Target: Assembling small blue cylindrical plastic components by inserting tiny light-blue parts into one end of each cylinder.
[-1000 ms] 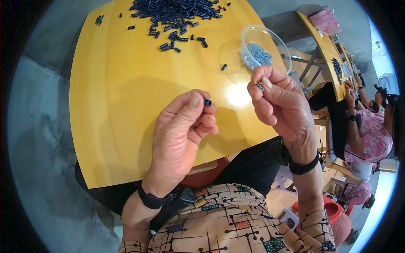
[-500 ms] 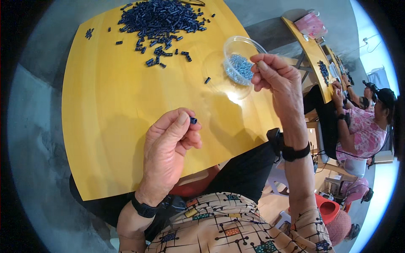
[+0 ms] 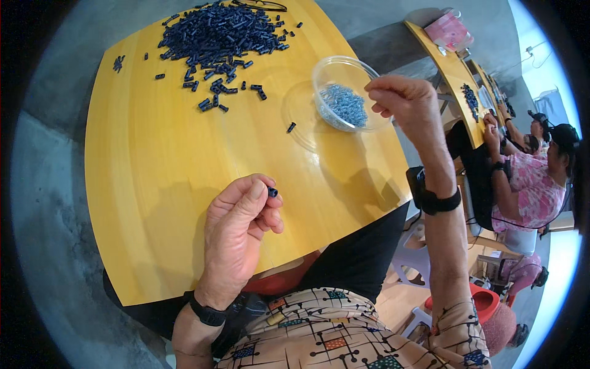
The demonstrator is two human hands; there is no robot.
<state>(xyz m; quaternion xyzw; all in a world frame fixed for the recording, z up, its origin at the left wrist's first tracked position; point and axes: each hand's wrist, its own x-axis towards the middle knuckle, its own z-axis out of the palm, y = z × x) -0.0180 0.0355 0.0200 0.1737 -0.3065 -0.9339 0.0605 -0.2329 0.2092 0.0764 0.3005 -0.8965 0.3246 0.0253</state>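
Observation:
My left hand point(image 3: 235, 224) is closed, and a small dark blue tubular plastic part point(image 3: 273, 192) is pinched between thumb and forefinger, its hollow end pointing out. My right hand point(image 3: 409, 107) is raised over the right rim of a clear round plastic bowl point(image 3: 318, 74). Thumb and fingertips are pressed together there; whatever may be between them is too small or hidden to make out. Many tiny silvery metal pieces point(image 3: 343, 106) lie in the bowl. On the yellow table a single dark blue part point(image 3: 291, 127) rests just left of the bowl.
A large heap of dark blue plastic parts point(image 3: 221, 34) covers the table's far side, with loose ones scattered nearer. A small cluster point(image 3: 118, 63) sits at the far left, and glasses point(image 3: 261, 5) lie behind the heap. At right, people sit along another table point(image 3: 437, 52).
My view has shifted slightly. My right hand has turned so its back shows more, and the tiny metal piece seen at its fingertips is hidden now. The left hand keeps its plastic part.

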